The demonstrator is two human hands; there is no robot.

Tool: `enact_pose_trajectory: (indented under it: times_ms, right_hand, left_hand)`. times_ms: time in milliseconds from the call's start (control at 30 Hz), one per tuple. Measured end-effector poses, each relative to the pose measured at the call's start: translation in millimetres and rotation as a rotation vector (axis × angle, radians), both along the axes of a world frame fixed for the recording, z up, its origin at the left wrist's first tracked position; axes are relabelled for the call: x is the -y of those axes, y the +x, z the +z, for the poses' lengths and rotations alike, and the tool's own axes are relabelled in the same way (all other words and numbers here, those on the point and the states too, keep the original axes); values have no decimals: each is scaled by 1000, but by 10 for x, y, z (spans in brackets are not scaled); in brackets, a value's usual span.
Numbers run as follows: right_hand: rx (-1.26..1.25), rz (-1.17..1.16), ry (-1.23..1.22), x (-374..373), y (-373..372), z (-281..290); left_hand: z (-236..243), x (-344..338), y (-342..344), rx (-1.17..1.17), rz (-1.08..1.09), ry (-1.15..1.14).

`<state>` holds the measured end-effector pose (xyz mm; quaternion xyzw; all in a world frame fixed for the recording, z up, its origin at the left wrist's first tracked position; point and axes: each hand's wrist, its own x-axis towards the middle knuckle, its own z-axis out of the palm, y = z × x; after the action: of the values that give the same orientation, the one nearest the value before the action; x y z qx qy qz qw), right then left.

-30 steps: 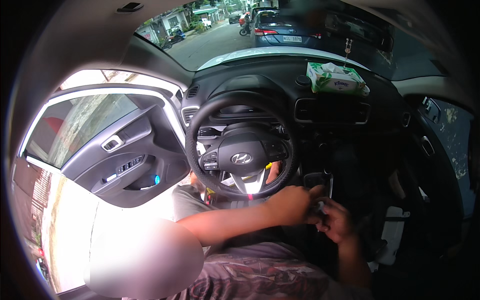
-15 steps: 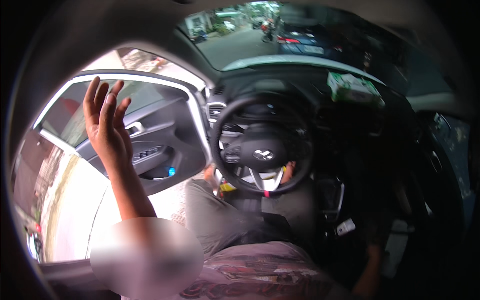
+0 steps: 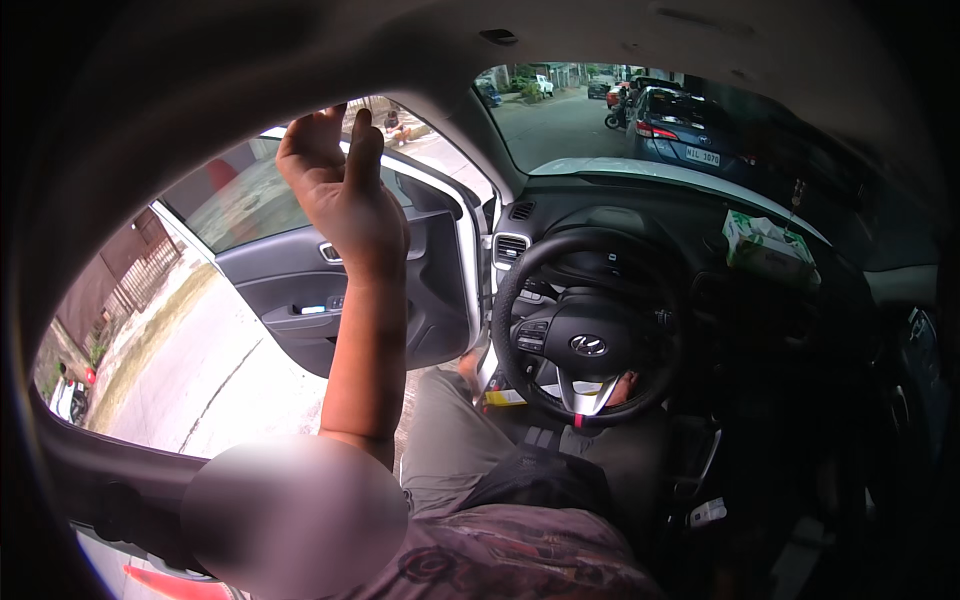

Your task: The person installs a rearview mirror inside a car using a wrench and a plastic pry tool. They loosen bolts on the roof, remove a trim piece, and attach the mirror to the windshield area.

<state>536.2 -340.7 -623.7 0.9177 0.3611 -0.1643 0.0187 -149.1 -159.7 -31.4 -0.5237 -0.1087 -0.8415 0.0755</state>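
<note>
My left hand [image 3: 335,185] is raised to the upper edge of the driver's door opening [image 3: 255,120], fingers apart and slightly bent; whether the fingertips touch the edge I cannot tell. Below it is the open door [image 3: 440,300] with its inner handle. The black steering wheel [image 3: 510,325] sits in front of my lap, to the right of my raised forearm. A small white item [image 3: 707,513] lies beside the seat at the lower right, too small to identify. I cannot see my right hand; that side is dark.
A tissue box [image 3: 768,250] sits on the dashboard [image 3: 610,205]. Through the windshield are a dark car [image 3: 680,120] close ahead and a motorcycle [image 3: 613,118]. Outside the left opening, a person [image 3: 395,130] is low by the curb, and pavement [image 3: 190,370] runs beside the car.
My left hand has left the lower center, where both hands held something small, and risen to the roof edge. My right hand has dropped out of sight. The view has shifted leftward and upward.
</note>
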Motion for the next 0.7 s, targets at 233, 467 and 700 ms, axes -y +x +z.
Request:
enact_pose_trajectory:
  times_ms: [233, 467, 700]
  right_hand:
    - [-17, -24, 35, 186, 60, -154]
    - [-50, -20, 125, 333, 167, -161]
    - [121, 201, 186, 88, 1272, 180]
  left_hand:
    - [54, -75, -82, -47, -18, 10]
    - [92, -40, -140, -51, -94, -31]
    - [-36, -84, -325, -62, -128, -63]
